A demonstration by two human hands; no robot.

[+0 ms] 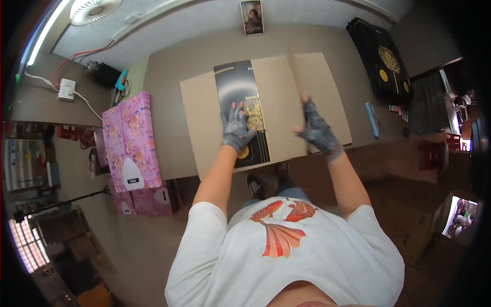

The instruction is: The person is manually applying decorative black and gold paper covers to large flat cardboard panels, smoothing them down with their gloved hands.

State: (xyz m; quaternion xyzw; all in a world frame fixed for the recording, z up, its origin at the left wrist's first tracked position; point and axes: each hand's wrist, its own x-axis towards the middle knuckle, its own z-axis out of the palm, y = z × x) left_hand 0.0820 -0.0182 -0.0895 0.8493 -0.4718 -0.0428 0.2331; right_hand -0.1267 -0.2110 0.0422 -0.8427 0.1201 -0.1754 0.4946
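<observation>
A flat brown cardboard sheet (279, 128) lies on the table in front of me, its black printed panel (232, 79) with gold decoration running from far to near. My left hand (237, 127), in a grey fingerless glove, rests flat on that black panel beside the gold pattern, fingers stretched out. Over the right part of the cardboard is my right hand (318, 130), gloved alike, thumb and fingers apart and nothing visible in it. Just beyond its fingertips a right-hand cardboard flap (314, 77) shows a blurred edge. Whether this hand touches the flap, I cannot tell.
Purple floral boxes (130, 138) are stacked at the left, and black-and-gold folded boxes (381, 61) at the far right. A blue cutter-like tool (372, 120) lies right of the cardboard. A phone (252, 18) stands at the back; a white power adapter (66, 89) trails cables at left.
</observation>
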